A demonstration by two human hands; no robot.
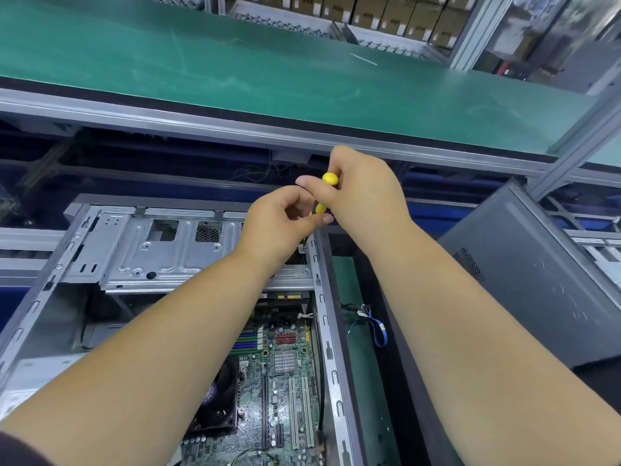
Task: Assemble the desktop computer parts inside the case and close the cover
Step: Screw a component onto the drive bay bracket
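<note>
Both of the person's bare arms reach forward over an open desktop computer case [322, 297] that lies on its side on the desk, filling the view from 7 to 5 o'clock. The right hand [363, 193] sits just above centre, its fingers curled round a yellow-handled screwdriver [330, 179] whose rounded butt shows at the top of the fist; the tool stands nearly upright, tilted a little. The left hand [279, 227], touching the right at its 8 o'clock side, pinches the lower part of the handle between thumb and curled fingers. The shaft runs down to a screw [302, 247] at the case's right rail, just beside the metal drive cage [161, 253], though the tip itself is mostly hidden by the left hand. The silver drive cage spans the far half of the case, at 10 o'clock from centre. Nearer the person, at 6 o'clock, the green motherboard [285, 381] lies in the case floor, with a black CPU fan [218, 398] at its left and white expansion slots at its right. A grey side cover [537, 280] leans at 3 o'clock, apart from the case. Between them, loose blue and black cables [373, 324] lie on a green mat. A green conveyor belt [235, 62] crosses at 12 o'clock.
</note>
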